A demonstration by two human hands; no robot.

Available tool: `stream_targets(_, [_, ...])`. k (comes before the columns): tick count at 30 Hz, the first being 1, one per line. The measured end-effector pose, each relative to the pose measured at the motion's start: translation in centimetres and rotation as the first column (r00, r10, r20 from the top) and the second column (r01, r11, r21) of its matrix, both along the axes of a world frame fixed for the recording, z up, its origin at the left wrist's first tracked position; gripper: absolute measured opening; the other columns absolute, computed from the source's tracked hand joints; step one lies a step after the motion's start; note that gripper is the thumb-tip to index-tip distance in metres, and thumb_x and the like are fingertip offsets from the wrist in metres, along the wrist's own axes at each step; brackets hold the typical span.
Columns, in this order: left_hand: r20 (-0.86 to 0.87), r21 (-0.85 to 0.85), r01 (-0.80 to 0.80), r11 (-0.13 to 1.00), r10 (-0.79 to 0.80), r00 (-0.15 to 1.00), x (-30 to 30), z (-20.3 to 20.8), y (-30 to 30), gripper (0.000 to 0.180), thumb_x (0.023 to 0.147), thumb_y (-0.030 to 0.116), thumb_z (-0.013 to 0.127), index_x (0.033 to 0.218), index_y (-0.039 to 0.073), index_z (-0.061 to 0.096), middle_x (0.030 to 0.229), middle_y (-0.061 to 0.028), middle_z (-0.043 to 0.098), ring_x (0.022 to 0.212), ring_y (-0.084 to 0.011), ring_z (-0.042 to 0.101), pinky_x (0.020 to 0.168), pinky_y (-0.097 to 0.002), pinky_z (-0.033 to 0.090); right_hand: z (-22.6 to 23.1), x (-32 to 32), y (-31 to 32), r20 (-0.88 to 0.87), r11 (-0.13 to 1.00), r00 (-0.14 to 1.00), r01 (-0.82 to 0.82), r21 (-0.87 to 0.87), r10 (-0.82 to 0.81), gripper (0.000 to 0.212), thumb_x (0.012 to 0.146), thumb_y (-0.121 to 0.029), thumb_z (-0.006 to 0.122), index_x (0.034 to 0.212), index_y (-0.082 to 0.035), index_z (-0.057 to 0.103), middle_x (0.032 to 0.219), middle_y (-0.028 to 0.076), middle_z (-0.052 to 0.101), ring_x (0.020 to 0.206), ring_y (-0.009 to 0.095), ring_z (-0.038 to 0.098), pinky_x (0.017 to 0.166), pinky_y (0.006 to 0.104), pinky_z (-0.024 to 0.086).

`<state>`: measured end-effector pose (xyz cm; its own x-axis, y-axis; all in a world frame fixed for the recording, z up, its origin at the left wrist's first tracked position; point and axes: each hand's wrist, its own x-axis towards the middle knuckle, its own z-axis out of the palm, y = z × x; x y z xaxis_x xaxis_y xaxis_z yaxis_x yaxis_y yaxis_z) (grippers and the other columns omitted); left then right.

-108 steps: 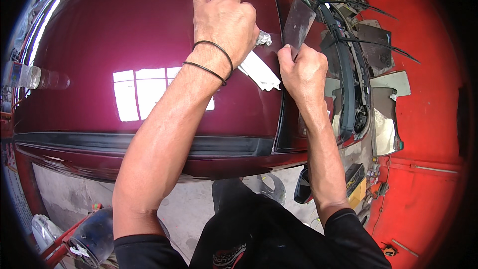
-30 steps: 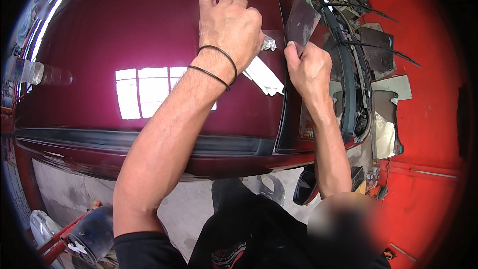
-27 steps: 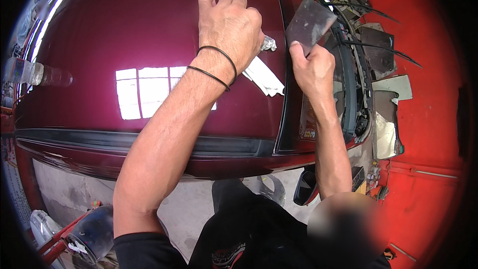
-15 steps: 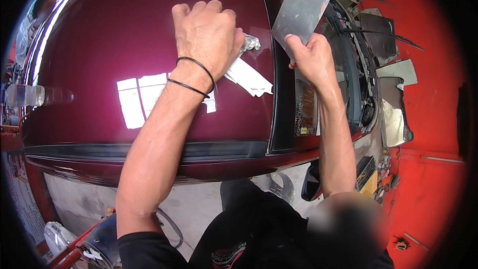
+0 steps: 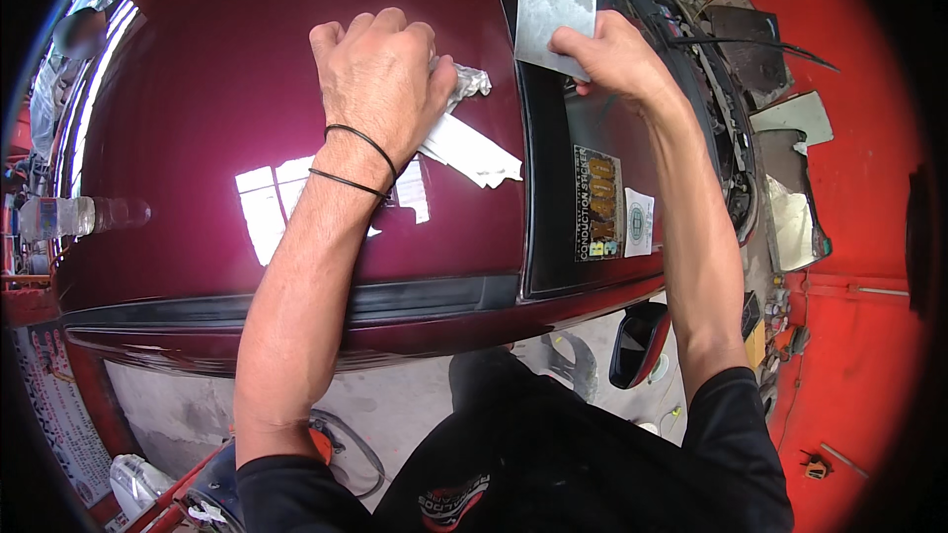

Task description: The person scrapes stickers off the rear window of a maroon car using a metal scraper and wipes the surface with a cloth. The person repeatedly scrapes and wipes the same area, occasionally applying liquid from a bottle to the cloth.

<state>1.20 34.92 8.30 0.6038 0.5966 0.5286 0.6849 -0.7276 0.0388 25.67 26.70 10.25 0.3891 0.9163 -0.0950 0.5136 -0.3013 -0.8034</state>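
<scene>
On the dark red car roof [image 5: 197,109], my left hand [image 5: 380,84] is closed, knuckles up, round a crumpled white paper sheet [image 5: 472,153]. One wrinkled end sticks out by the thumb and a flatter strip trails toward the windshield edge; the part inside the palm is hidden. Over the windshield's top edge, my right hand [image 5: 617,54] pinches a flat grey metal spreader plate [image 5: 556,10] by its lower right corner, thumb on top. The plate is tilted, its broad face toward me. I cannot tell whether it touches the car.
Below the right hand, stickers [image 5: 599,205] show on the windshield [image 5: 558,237]. A side mirror [image 5: 637,345] juts out near my body. A clear bottle [image 5: 59,217] stands at far left, and a person [image 5: 74,49] is beyond the roof. Loose panels [image 5: 790,222] lie on the red floor.
My left hand and the paper have shifted slightly left in the picture. My right hand has moved up and left with the plate, which has turned more upright. The view itself has also shifted.
</scene>
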Motion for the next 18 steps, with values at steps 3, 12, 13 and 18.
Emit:
stream_targets(3, [0.003, 0.002, -0.003, 1.0, 0.003, 1.0, -0.2, 0.0, 0.1, 0.02, 0.09, 0.027, 0.081, 0.087, 0.008, 0.082, 0.088, -0.0067, 0.073, 0.092, -0.0229, 0.069, 0.102, -0.0533, 0.044, 0.0, -1.8, 0.5, 0.458, 1.0, 0.889, -0.015, -0.001, 0.014, 0.045, 0.088, -0.034, 0.069, 0.081, 0.01, 0.074, 0.07, 0.023, 0.071, 0.071, 0.034, 0.076, 0.072, 0.0451, 0.061])
stream_targets(12, [0.023, 0.027, 0.013, 1.0, -0.013, 1.0, 0.1, -0.2, -0.1, 0.019, 0.089, 0.027, 0.08, 0.089, 0.008, 0.083, 0.088, -0.0068, 0.073, 0.093, -0.023, 0.069, 0.1, -0.052, 0.044, -0.9, 0.6, 0.2, -0.058, 0.999, 0.998, 0.039, 0.021, -0.038, 0.037, 0.09, -0.033, 0.071, 0.09, 0.004, 0.078, 0.076, 0.008, 0.07, 0.061, 0.015, 0.063, 0.057, 0.0323, 0.053])
stream_targets(13, [0.017, 0.024, 0.014, 1.0, -0.015, 1.0, 0.3, -0.3, -0.1, 0.019, 0.089, 0.026, 0.08, 0.089, 0.008, 0.083, 0.088, -0.0068, 0.073, 0.092, -0.0229, 0.069, 0.1, -0.0521, 0.044, -1.7, 1.6, 0.0, -0.104, 0.999, 0.994, 0.036, 0.008, -0.035, 0.035, 0.091, -0.032, 0.071, 0.092, 0.003, 0.077, 0.076, 0.005, 0.07, 0.061, 0.013, 0.062, 0.056, 0.0305, 0.052])
stream_targets(18, [-0.012, -0.012, 0.01, 1.0, -0.01, 1.0, 0.2, 0.1, -0.2, 0.022, 0.091, 0.029, 0.08, 0.093, 0.008, 0.084, 0.089, -0.0068, 0.073, 0.093, -0.0225, 0.07, 0.103, -0.053, 0.044, -2.1, 1.3, -0.6, -0.17, 0.996, 0.985, 0.041, 0.08, -0.027, 0.035, 0.092, -0.032, 0.072, 0.09, 0.003, 0.074, 0.076, 0.003, 0.069, 0.06, 0.013, 0.061, 0.057, 0.0301, 0.054])
